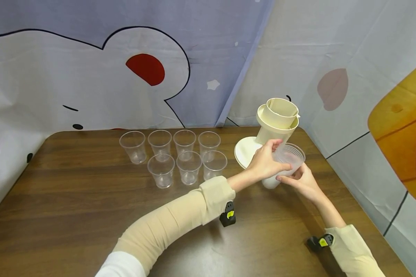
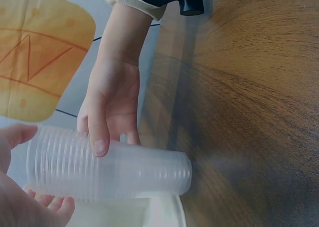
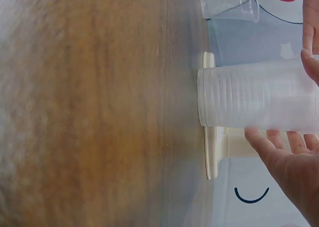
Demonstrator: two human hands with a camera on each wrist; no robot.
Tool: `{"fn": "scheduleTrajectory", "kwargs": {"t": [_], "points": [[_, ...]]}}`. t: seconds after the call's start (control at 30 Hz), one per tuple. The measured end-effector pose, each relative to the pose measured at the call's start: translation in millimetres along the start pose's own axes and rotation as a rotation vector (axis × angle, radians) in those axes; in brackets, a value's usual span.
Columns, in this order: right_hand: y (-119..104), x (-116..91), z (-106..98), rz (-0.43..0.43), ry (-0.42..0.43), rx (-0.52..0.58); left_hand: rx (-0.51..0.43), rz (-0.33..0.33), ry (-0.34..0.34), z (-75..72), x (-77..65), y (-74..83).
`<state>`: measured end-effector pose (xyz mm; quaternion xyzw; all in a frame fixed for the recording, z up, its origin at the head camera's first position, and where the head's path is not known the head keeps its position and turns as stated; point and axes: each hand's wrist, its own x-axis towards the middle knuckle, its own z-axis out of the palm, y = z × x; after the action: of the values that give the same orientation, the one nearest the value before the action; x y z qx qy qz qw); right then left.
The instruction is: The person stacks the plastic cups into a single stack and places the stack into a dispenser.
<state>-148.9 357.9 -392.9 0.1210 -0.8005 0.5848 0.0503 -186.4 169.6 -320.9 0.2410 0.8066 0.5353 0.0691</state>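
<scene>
Fingers of left hand and right hand curl round stacked cups, whose rims the right wrist view cuts off.

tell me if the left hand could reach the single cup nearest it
Probably yes: the left hand holds the cup stack, but nothing seems to stand between it and that single cup.

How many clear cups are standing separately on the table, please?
7: four back-row cups, three front-row cups, the rightmost of these partly behind the left sleeve. More may hide there. The held stack is not counted.
</scene>
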Motion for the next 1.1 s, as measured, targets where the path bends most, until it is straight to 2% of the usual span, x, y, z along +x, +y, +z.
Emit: {"fn": "scheduleTrajectory", "kwargs": {"t": [0.47,1.1], "points": [[1.3,1.1,-0.3,0.015,-0.004,-0.001,-0.006,-0.007,-0.005,0.5,0.2,-3.1],[-1.8,1.0,1.9,-0.005,0.003,-0.008,-0.002,0.001,0.003,-1.5,-0.1,-5.8]]}}
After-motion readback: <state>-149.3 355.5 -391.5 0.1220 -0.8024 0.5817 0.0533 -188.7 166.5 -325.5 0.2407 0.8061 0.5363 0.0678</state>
